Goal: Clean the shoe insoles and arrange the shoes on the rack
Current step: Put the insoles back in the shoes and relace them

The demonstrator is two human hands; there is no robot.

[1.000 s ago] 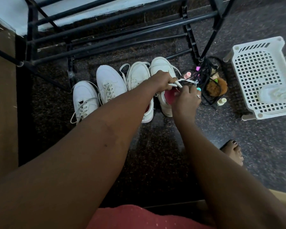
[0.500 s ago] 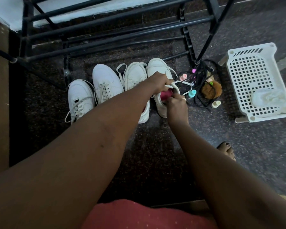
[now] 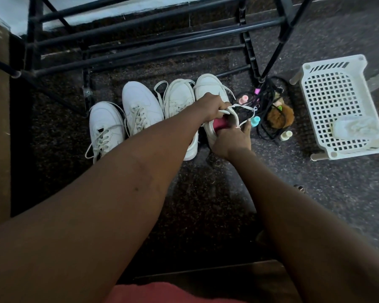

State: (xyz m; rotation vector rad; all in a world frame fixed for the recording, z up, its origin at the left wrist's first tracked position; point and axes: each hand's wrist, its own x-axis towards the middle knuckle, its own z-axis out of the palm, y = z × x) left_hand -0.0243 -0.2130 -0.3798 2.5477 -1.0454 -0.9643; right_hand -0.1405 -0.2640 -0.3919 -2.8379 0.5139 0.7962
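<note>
Hands meet on the rightmost shoe (image 3: 210,88) of four white ones that stand in a row on the floor (image 3: 206,204), just in front of the rack (image 3: 140,38). The left hand (image 3: 211,107) is clenched over the shoe's tongue, its fingers curled tight around the tongue and the loose laces (image 3: 239,107), which spill out to the right. The right hand (image 3: 231,142) grips the shoe at its heel end, knuckles up and fingers bent over the collar. Whether its fingertips reach the insole (image 3: 219,125) cannot be told. That insole shows as a pink patch inside the mouth of the shoe, between the two hands.

The shoes are smooth, rounded, low sneakers with flat laces and thick soles. The third shoe (image 3: 177,97) touches the held one, and the second shoe (image 3: 140,101) and leftmost shoe (image 3: 105,123) sit beside it with their laces slack. The rack is made of thin black bars, and the floor is dark speckled stone. To the right stands a white plastic basket (image 3: 305,88) with a grid of holes and a crumpled white cloth (image 3: 357,127) inside it. Between the basket and the shoes lie tangled black cords (image 3: 269,92), a brown fuzzy lump (image 3: 280,117) and small pastel bottles (image 3: 255,121).

Both forearms stretch forward and down from the bottom edge, bare and nearly straight, and converge at the shoe.
</note>
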